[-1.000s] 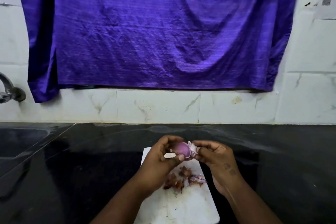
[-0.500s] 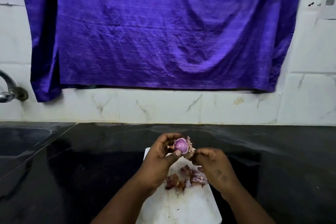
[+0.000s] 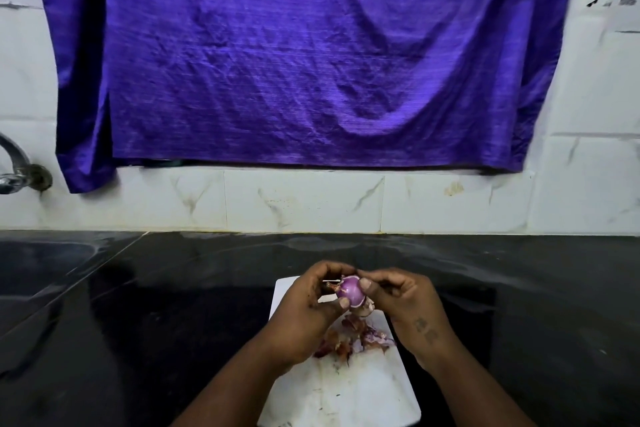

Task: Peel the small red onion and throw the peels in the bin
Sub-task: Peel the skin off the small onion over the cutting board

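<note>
Gripping the onion (image 3: 350,291), the left hand (image 3: 304,315) stays put while the right hand (image 3: 405,302) has returned, pinching it too.

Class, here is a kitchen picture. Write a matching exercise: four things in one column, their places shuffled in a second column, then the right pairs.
Things
1. small red onion
2. pile of dry reddish onion peels
3. large purple cloth
4. silver metal tap

Places
A. hanging on the white tiled wall
B. at the far left edge of the picture
C. held between the left hand and right hand
D. lying on the white plastic cutting board

Pairs: 1-C, 2-D, 3-A, 4-B
</note>
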A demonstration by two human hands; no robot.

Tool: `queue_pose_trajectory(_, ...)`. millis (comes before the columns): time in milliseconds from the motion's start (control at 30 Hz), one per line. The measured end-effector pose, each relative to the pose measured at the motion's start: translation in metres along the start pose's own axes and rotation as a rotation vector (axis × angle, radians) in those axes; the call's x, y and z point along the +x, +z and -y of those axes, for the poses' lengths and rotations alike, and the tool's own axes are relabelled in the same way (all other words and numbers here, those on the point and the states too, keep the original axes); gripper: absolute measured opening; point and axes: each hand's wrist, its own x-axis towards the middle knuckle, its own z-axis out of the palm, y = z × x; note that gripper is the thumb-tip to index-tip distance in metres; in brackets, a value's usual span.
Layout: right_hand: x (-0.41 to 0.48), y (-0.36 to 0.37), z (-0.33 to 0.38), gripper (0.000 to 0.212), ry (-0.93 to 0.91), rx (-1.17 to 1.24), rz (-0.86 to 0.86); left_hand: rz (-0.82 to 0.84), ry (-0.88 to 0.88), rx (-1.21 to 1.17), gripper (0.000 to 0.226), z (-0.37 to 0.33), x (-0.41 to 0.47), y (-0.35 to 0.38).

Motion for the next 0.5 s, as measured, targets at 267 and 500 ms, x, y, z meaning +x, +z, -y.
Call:
queue_pose_trajectory(267,-0.0049,0.0040,0.0002,0.030,-0.192,-0.407,-0.031,-0.013,0.007,0.094,0.034,0.0020,0.0005,0.0027)
queue_pose_trajectory(500,-0.0065,0.0043,0.0002,0.016,-0.241,-0.545,-0.043,0.002,0.033,0.103,0.034,0.0025,0.0002,0.0035)
